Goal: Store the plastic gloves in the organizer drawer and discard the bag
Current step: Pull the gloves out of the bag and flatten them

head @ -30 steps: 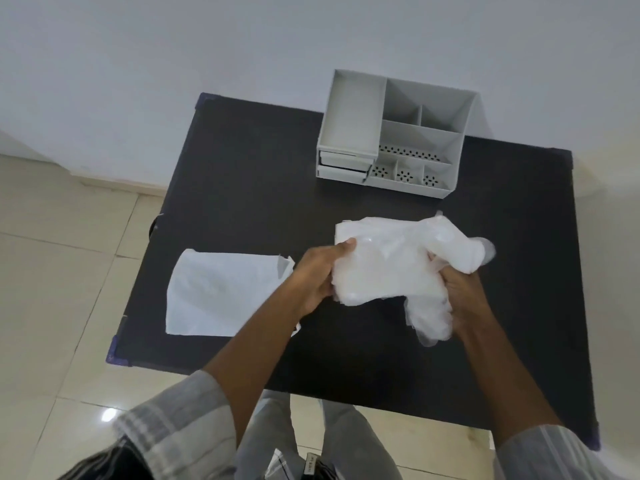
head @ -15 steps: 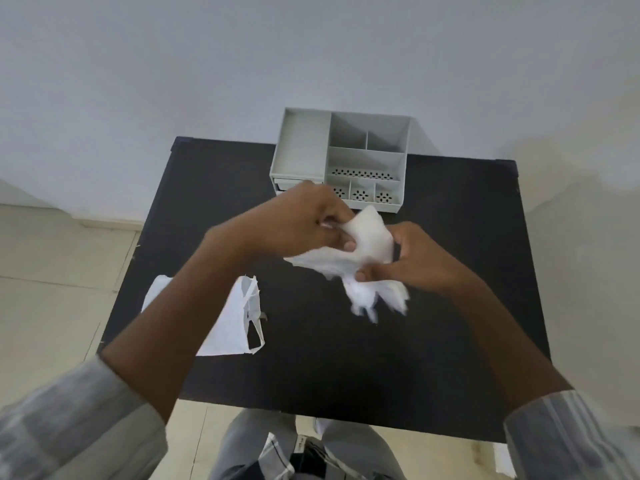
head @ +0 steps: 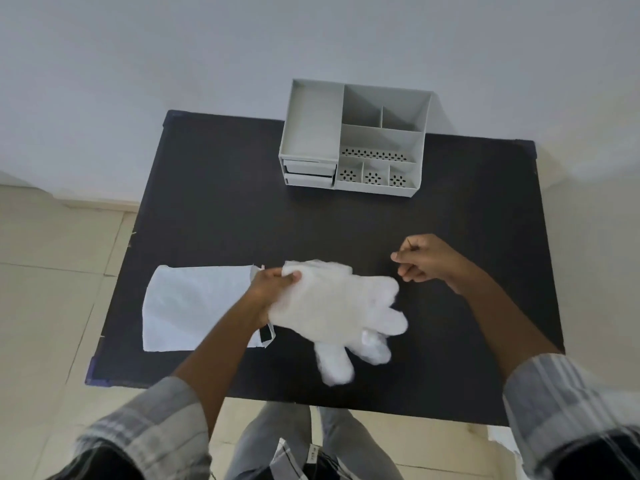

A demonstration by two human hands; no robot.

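Note:
A stack of white translucent plastic gloves point(head: 337, 306) hangs over the middle of the black table point(head: 381, 230), fingers spread toward the near right. My left hand point(head: 272, 284) grips the stack at its cuff end. My right hand point(head: 424, 258) hovers to the right of the gloves, fingers curled shut, holding nothing that I can see. The flat white bag point(head: 197, 306) lies on the table's left side, partly under my left wrist. The grey organizer point(head: 356, 136) stands at the table's far edge, with two shut drawers point(head: 310, 173) at its lower left.
The table stands against a pale wall, with tiled floor to the left and in front. My legs show below the near edge. Bare table surface lies between the gloves and the organizer.
The gloves were bunched between both hands near the organizer; now they hang unfolded from my left hand, nearer to me. My right hand has let go and moved right.

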